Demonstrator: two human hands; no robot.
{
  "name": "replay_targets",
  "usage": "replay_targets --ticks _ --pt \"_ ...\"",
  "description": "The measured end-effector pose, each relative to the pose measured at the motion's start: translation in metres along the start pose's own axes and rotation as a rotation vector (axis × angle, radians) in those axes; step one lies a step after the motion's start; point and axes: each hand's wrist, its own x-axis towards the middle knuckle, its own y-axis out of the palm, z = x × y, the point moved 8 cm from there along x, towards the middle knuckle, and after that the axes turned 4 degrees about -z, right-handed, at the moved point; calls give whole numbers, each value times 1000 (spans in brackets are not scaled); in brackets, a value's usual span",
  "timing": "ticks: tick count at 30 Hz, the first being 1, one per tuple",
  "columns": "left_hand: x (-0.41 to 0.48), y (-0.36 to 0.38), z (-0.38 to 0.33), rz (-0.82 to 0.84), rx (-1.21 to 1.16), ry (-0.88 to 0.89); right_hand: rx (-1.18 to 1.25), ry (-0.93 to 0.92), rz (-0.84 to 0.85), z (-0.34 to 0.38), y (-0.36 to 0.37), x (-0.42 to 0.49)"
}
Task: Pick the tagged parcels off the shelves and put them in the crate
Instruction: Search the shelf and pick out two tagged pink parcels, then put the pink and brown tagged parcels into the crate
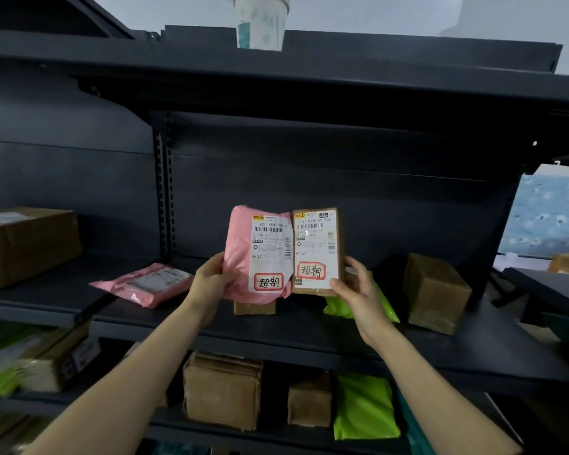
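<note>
Two tagged parcels were up in front of the shelving, side by side w/ edges touching, labels facing the wearer. The pink mailer bag [258, 254] was gripped at its lower left edge by the left hand [211, 279], fingers wrapped behind and thumb on the front. The flat brown box [316, 251] was pinched at its lower right corner by the right hand [358, 290]. Each had a white shipping label plus a red-framed sticker w/ handwritten characters near the bottom. Both were held above the front part of the middle shelf [309, 326], not resting on it.

On that shelf, behind the held pair: a small brown carton [255, 307] partly hidden under the pink bag, a green mailer [339, 310] behind the right hand, and a taller cardboard box [436, 292] toward the right end. Left of the upright, another pink mailer [145, 284] lay flat near the shelf's right corner, w/ a large carton [27, 244] at the far left.

Lower shelf: stacked cardboard boxes [222, 390], a small box [309, 402], a green bag [365, 405] leaning upright. On the top shelf edge sat a paper cup [262, 23].
</note>
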Motion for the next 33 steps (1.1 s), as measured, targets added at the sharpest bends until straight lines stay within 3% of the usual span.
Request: replay_targets --ticks 13,33 --pt "-47 -117 -25 -230 13 -24 -20 7 131 -4 104 -27" --pt "-198 -450 -95 -552 157 -25 133 132 466 4 433 -179"
